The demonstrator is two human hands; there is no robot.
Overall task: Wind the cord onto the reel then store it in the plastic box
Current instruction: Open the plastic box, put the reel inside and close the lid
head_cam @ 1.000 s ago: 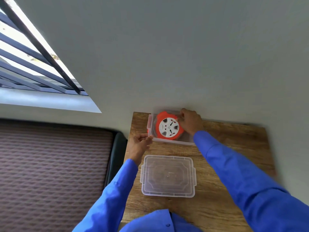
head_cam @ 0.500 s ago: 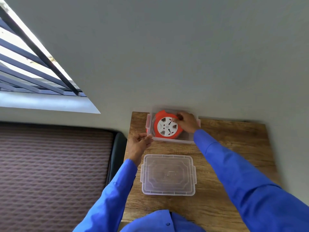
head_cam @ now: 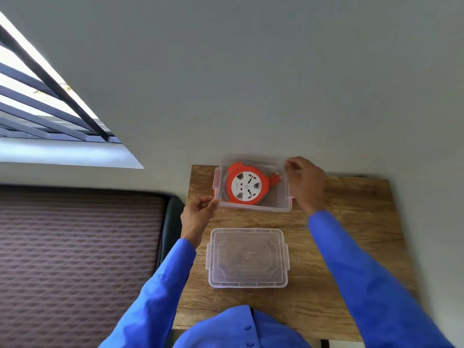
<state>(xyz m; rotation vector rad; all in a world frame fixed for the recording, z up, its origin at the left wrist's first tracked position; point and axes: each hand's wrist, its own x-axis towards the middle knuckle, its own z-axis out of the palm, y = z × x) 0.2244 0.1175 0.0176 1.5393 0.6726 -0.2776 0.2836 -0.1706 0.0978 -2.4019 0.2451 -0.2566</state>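
- The reel (head_cam: 247, 186) is orange with a white socket face, lying flat inside the box, its orange plug (head_cam: 275, 179) at its right side.
- The plastic box (head_cam: 253, 208) is clear and open, at the far edge of the worktop.
- Its clear lid (head_cam: 247, 257) lies flat just in front of it.

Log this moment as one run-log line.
reel: in plastic box | lid: off, on table | left hand: pinching box corner | right hand: at box's right rim

No legible text, label, brand or number anywhere. White face of the reel (head_cam: 246, 187) carries small marks, too small to read. Lid (head_cam: 247, 257) centre shows a faint embossed mark, unreadable.
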